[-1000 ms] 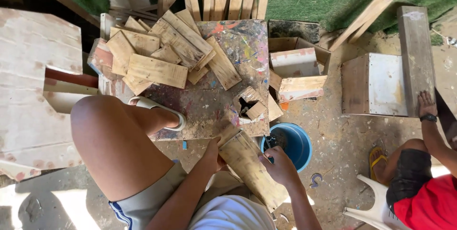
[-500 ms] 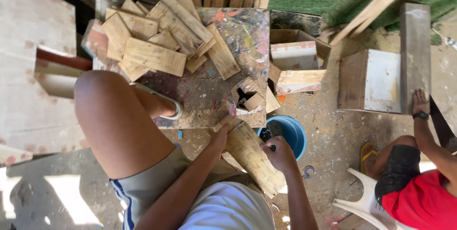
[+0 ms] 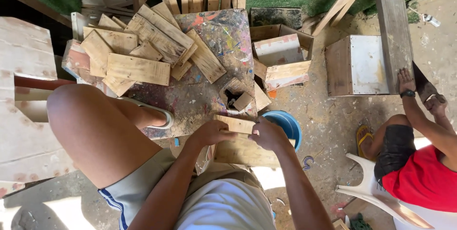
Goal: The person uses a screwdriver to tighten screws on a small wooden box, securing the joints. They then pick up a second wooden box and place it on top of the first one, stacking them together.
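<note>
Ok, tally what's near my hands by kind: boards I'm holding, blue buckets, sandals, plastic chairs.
Board in both hands: 1
Blue bucket: 1
Sandals: 2, white sandal, orange sandal
White plastic chair: 1
Total: 5

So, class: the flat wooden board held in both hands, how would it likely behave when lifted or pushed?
The wooden board is probably stiff: it spans between the left hand and right hand without sagging. Its flat faces suggest sliding, not rolling. Thin, so likely light.
</note>
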